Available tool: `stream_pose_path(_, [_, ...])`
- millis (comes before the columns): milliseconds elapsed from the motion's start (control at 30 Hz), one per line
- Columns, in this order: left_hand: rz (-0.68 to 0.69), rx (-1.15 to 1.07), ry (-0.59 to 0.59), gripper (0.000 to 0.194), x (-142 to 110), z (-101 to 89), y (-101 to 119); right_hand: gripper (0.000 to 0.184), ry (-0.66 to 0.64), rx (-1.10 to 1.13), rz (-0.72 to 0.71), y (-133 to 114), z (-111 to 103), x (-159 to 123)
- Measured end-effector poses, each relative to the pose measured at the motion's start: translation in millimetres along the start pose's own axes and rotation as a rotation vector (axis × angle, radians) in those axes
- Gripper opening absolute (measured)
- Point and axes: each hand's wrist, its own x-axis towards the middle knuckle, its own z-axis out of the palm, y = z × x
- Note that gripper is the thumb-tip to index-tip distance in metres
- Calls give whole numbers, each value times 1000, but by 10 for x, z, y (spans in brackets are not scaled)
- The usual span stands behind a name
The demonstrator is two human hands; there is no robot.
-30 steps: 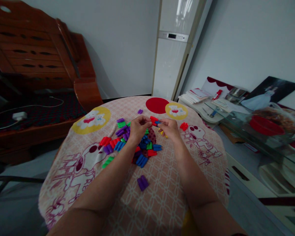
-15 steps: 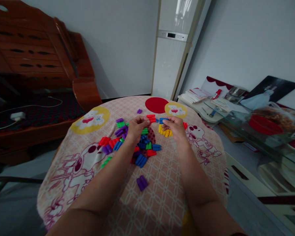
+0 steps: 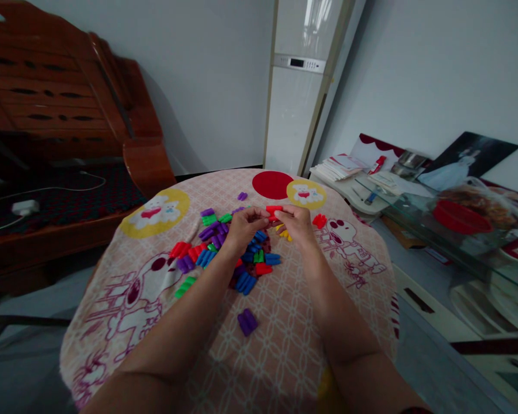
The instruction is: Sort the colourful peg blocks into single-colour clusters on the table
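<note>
My left hand (image 3: 244,227) and my right hand (image 3: 297,223) meet above the far middle of the table. Between their pinched fingertips is a red ribbed toy building block (image 3: 274,211), gripped from both sides; fingers cover part of it. No blue shows between the fingers. Under and left of my left hand lies a loose pile of similar pieces, among them purple blocks (image 3: 214,231), blue blocks (image 3: 245,282) and a green block (image 3: 185,286). Yellow blocks (image 3: 284,232) are partly hidden behind my right hand, with a red piece (image 3: 319,221) to its right.
A patterned cloth (image 3: 285,339) covers the round table. One purple block (image 3: 247,322) lies alone near me, and another purple piece (image 3: 242,196) at the far side. On the right stands a glass shelf (image 3: 414,213) holding a red bowl (image 3: 461,217). A wooden bench (image 3: 147,161) is at left.
My hands have come together. The red block has shifted right between them, and the blue block that my right hand held is hidden from view. More of the red piece at right shows.
</note>
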Motion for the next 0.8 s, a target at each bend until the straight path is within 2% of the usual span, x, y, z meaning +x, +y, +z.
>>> stream_pose_path(67, [-22,24,-19,30,-1,-6,-6,29,102,-57,-39,32,-94,56])
stream_pose_path(133, [-33,39,-19,29,6,-28,-7,32,253,-163,-95,65,-305,121])
stream_pose_path(233, [-26,47,-15,29,19,-63,-3,35,547,-424,-157,118,-786,177])
stream_pose_path(333, [-16,47,-12,28,27,-87,6,30,718,-759,-134,201,-1235,156])
stream_pose_path(400, [-16,46,1,27,31,-107,23,28,749,-916,-85,285,-1406,123])
stream_pose_path(467, [-23,55,14,27,39,-144,56,29,741,-1010,-29,386,-1465,102])
stream_pose_path(633, [8,123,83,32,78,-352,205,32,667,-1111,60,592,-1410,136])
stream_pose_path(800, [57,139,211,29,115,-599,329,34,556,-1182,65,623,-1389,182])
